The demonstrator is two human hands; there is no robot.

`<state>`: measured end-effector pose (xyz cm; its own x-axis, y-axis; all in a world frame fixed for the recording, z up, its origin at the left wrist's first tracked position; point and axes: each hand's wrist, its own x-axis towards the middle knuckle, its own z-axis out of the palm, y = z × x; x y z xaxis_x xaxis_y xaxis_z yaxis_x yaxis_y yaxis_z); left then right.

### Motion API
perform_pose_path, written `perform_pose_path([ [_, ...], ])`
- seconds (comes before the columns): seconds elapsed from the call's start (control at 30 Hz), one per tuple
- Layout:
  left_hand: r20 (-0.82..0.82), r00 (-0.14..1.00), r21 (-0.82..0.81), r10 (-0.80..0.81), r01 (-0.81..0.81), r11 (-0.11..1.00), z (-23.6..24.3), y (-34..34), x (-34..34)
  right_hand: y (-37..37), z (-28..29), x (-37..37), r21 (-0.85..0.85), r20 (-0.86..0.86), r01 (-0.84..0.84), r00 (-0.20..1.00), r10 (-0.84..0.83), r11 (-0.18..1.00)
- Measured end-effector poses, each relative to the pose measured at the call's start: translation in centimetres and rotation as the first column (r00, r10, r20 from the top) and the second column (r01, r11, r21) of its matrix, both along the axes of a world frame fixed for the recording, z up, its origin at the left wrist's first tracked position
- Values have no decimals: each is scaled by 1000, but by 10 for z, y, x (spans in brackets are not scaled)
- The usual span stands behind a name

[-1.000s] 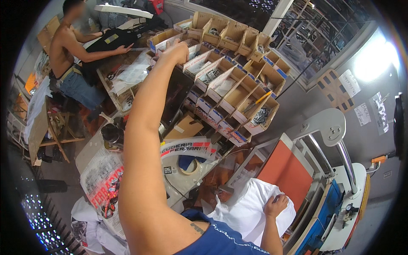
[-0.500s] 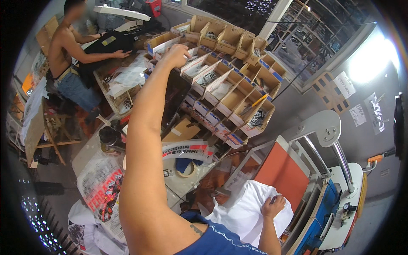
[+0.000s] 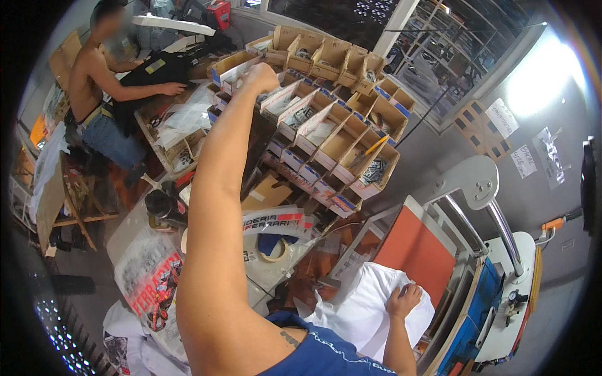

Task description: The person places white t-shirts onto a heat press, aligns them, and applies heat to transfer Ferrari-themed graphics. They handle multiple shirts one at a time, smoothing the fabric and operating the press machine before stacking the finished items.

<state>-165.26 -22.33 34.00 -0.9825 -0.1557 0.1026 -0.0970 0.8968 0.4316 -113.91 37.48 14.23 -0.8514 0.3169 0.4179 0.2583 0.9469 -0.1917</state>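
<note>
My left arm stretches far forward over a rack of cardboard bins (image 3: 335, 150). At its end my left hand (image 3: 262, 78) is over a bin at the rack's left side, fingers curled downward; their tips and anything in them are hidden. Paper or film pieces, such as a black-and-white printed piece (image 3: 374, 170), lie in several bins. At the lower right my right hand (image 3: 403, 302) rests with bent fingers on a white T-shirt (image 3: 367, 307), gripping its cloth. The shirt lies partly over the reddish-brown pad (image 3: 419, 241) of a heat press (image 3: 467, 182).
A table (image 3: 257, 276) bears a tape roll (image 3: 274, 249), printed sheets (image 3: 150, 276) and a dark bottle-like object (image 3: 164, 203). White cloth (image 3: 141, 341) hangs at lower left. A co-worker (image 3: 100, 81) handles a black garment (image 3: 147, 72) at the far left. The press arm rises at right.
My left hand has curled more and sits slightly lower in the bin area. The right hand stays on the shirt. The co-worker's near hand has shifted slightly down and left.
</note>
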Motion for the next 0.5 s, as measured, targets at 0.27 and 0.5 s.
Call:
perform_pose_path([
  [0.27, -142, 984, 64, 103, -95, 993, -3, -13, 7, -1, -2, 1, 4, 13, 35, 999, -35, 999],
  [0.5, -475, 878, 140, 55, 14, 990, 0, -27, 9, 2, -4, -1, 25, -16, 0, 1000, 0, 1000],
])
